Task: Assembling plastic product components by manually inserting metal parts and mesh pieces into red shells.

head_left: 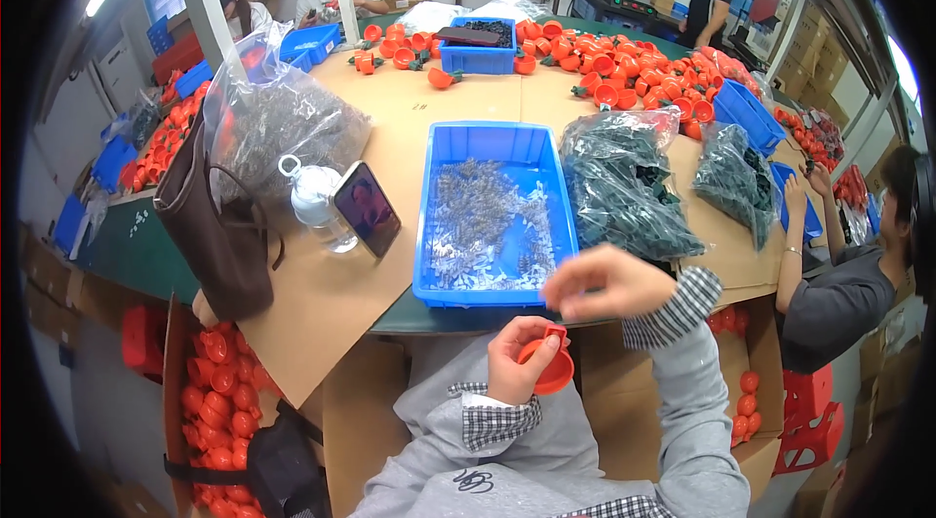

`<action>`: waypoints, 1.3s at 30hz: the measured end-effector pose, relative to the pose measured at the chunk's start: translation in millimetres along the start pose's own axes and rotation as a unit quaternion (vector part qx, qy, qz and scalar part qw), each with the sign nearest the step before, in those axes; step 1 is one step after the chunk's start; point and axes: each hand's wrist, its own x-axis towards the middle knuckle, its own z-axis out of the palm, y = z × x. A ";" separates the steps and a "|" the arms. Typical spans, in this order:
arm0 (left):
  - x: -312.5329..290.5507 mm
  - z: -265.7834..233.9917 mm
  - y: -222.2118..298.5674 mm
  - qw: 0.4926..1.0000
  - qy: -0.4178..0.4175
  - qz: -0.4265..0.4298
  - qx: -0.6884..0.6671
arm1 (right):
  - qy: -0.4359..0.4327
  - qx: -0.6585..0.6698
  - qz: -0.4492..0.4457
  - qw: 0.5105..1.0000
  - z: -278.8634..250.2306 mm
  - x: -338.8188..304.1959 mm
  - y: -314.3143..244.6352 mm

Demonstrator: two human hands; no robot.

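My left hand [519, 362] is closed around an orange-red plastic cup-like part [556, 378] above my lap, its round opening facing up and the thumb on a small tab at its rim. Up and to the right, my right hand [609, 286] is over the near right corner of a blue plastic tray [429, 269]. Its fingers are curled and smeared by motion, so whether they hold anything does not show. Inside the tray lie many small metal springs [468, 201] and pale little pieces [497, 276].
Left of the tray stand a phone [368, 211], a clear bottle [317, 201] and a brown bag [214, 225]. Bags of dark green parts [624, 181] lie right. Orange-red parts [624, 69] heap behind; a box of them [224, 401] sits lower left. A co-worker [848, 269] works at right.
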 end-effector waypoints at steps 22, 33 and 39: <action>1.4 -1.3 -6.8 0.999 -0.007 -0.031 0.034 | 0.156 -0.468 -0.012 0.870 -15.9 105.7 72.8; 4.4 -9.9 -11.1 0.991 -0.027 -0.026 -0.129 | 0.262 -0.202 -0.098 0.939 19.1 -2.7 10.0; 3.4 -4.6 -8.0 0.998 -0.024 -0.015 -0.060 | 0.279 -0.280 -0.118 0.911 50.5 -33.8 16.4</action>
